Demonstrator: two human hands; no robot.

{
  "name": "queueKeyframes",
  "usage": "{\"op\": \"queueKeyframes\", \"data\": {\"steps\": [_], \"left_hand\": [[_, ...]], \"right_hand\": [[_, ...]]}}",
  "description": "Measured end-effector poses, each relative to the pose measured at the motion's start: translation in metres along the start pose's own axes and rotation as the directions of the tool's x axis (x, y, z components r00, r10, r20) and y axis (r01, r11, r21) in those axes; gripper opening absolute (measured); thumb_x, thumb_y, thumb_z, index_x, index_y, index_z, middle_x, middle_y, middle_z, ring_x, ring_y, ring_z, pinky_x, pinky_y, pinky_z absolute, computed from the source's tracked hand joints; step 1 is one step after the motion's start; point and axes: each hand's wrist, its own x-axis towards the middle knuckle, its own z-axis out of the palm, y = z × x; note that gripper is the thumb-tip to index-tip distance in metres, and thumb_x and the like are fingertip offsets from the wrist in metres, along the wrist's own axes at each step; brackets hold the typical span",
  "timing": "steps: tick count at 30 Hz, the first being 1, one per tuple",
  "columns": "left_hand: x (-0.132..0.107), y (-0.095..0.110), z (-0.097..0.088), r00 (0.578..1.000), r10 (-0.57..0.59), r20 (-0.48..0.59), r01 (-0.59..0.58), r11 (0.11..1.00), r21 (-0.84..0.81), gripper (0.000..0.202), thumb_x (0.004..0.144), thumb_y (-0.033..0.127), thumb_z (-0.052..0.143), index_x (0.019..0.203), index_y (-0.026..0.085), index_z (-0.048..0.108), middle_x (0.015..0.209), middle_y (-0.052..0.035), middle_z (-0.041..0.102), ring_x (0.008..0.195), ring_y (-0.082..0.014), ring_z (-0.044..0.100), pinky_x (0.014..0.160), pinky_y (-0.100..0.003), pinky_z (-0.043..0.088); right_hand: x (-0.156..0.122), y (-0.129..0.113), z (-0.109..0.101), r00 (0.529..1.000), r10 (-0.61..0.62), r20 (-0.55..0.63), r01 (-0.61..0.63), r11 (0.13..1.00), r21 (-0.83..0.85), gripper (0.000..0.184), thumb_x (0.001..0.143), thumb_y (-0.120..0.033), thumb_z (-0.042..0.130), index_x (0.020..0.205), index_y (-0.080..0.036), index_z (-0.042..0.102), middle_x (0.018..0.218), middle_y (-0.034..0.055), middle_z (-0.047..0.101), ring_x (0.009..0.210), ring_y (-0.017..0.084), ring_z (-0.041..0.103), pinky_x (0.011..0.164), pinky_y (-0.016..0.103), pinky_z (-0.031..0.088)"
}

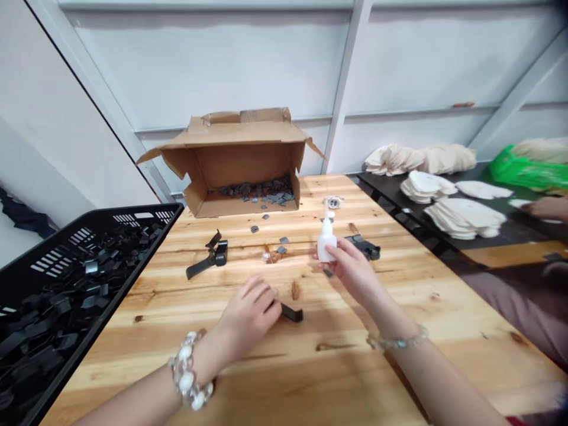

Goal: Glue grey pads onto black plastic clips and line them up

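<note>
My left hand [248,313] rests on the wooden table [310,367] with its fingers closed on one end of a small black plastic clip [291,312] that lies flat. My right hand [355,273] is raised a little farther back and wraps round a small white bottle with a nozzle top [327,236], held upright above the table. A beaded bracelet sits on each wrist. Another black clip piece [364,246] lies just behind my right hand.
An open cardboard box [242,163] on its side holds several small grey squares, some spilled in front. A black crate [66,278] of black clips stands at the left. A black clip [209,258] lies mid-table. Stacks of white pieces [461,213] and another person's hand [548,208] are at the right.
</note>
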Motion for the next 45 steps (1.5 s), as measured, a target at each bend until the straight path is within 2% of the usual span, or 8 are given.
{"op": "queueKeyframes", "data": {"steps": [3, 11, 19, 23, 31, 35, 38, 45], "left_hand": [[-0.015, 0.022, -0.002, 0.998, 0.025, 0.054, -0.020, 0.995, -0.095, 0.013, 0.091, 0.026, 0.052, 0.090, 0.018, 0.062, 0.104, -0.0066, 0.066, 0.104, -0.0233, 0.058, 0.110, -0.047, 0.033], [-0.021, 0.012, -0.019, 0.946, -0.051, 0.321, 0.193, 0.883, -0.429, 0.058, 0.080, 0.062, 0.059, 0.120, 0.020, 0.051, 0.125, -0.0085, 0.057, 0.120, -0.0271, 0.049, 0.113, -0.048, 0.028], [-0.020, 0.000, -0.027, 0.876, -0.057, 0.480, 0.342, 0.774, -0.533, 0.027, 0.081, 0.037, 0.067, 0.101, 0.023, 0.056, 0.121, -0.0043, 0.055, 0.120, -0.0250, 0.044, 0.102, -0.039, 0.038], [-0.018, 0.001, -0.022, 0.882, -0.114, 0.458, 0.378, 0.752, -0.540, 0.021, 0.084, 0.039, 0.064, 0.096, 0.023, 0.056, 0.110, -0.0032, 0.058, 0.108, -0.0226, 0.050, 0.096, -0.037, 0.041], [-0.017, 0.004, -0.018, 0.898, -0.147, 0.415, 0.361, 0.786, -0.502, 0.039, 0.077, 0.054, 0.067, 0.089, 0.020, 0.053, 0.116, -0.0057, 0.057, 0.113, -0.0258, 0.048, 0.099, -0.041, 0.038], [-0.009, -0.013, -0.013, 0.885, -0.207, 0.418, 0.414, 0.760, -0.501, 0.053, 0.074, 0.060, 0.066, 0.109, 0.021, 0.053, 0.122, -0.0066, 0.055, 0.115, -0.0258, 0.049, 0.100, -0.042, 0.039], [0.013, -0.035, 0.000, 0.875, -0.347, 0.337, 0.478, 0.726, -0.495, 0.040, 0.084, 0.050, 0.059, 0.111, 0.021, 0.053, 0.119, -0.0053, 0.057, 0.112, -0.0229, 0.052, 0.098, -0.039, 0.041], [0.086, -0.062, 0.043, 0.832, -0.494, 0.251, 0.542, 0.632, -0.554, 0.023, 0.078, 0.033, 0.065, 0.093, 0.015, 0.061, 0.103, -0.0081, 0.059, 0.105, -0.0274, 0.053, 0.101, -0.045, 0.036]], "right_hand": [[-0.002, -0.007, -0.003, 1.000, 0.009, -0.026, -0.007, 0.999, 0.048, 0.041, 0.062, -0.036, 0.081, 0.095, -0.017, 0.066, 0.084, 0.0015, 0.064, 0.068, 0.010, 0.059, 0.056, 0.019, 0.050], [-0.001, -0.019, -0.011, 0.996, 0.047, -0.082, -0.022, 0.959, 0.282, 0.027, 0.065, -0.024, 0.081, 0.086, -0.017, 0.065, 0.083, -0.0024, 0.061, 0.061, 0.004, 0.051, 0.048, 0.015, 0.043], [-0.005, -0.027, -0.005, 0.978, 0.078, -0.195, -0.011, 0.946, 0.325, 0.012, 0.082, -0.020, 0.063, 0.071, -0.020, 0.057, 0.067, -0.0027, 0.051, 0.061, 0.008, 0.050, 0.050, 0.019, 0.047], [-0.009, -0.026, 0.000, 0.989, 0.066, -0.133, -0.030, 0.965, 0.261, 0.016, 0.082, -0.025, 0.060, 0.068, -0.020, 0.055, 0.067, -0.0009, 0.049, 0.064, 0.011, 0.052, 0.053, 0.022, 0.049], [0.005, -0.026, -0.014, 0.967, 0.117, -0.227, -0.029, 0.935, 0.354, 0.019, 0.085, -0.030, 0.061, 0.072, -0.018, 0.055, 0.062, -0.0040, 0.049, 0.046, 0.005, 0.037, 0.043, 0.018, 0.037], [0.011, -0.025, -0.024, 0.951, 0.152, -0.269, -0.024, 0.905, 0.425, 0.015, 0.083, -0.028, 0.064, 0.076, -0.017, 0.056, 0.064, -0.0047, 0.051, 0.045, 0.003, 0.036, 0.043, 0.017, 0.035], [0.012, -0.024, -0.027, 0.963, 0.159, -0.218, -0.036, 0.875, 0.482, 0.017, 0.077, -0.024, 0.069, 0.076, -0.018, 0.053, 0.063, -0.0067, 0.047, 0.043, 0.002, 0.033, 0.042, 0.016, 0.033], [0.013, -0.025, -0.032, 0.972, 0.160, -0.170, -0.048, 0.850, 0.525, 0.030, 0.068, -0.025, 0.076, 0.077, -0.018, 0.049, 0.061, -0.0075, 0.046, 0.044, 0.002, 0.033, 0.041, 0.016, 0.033]]}}
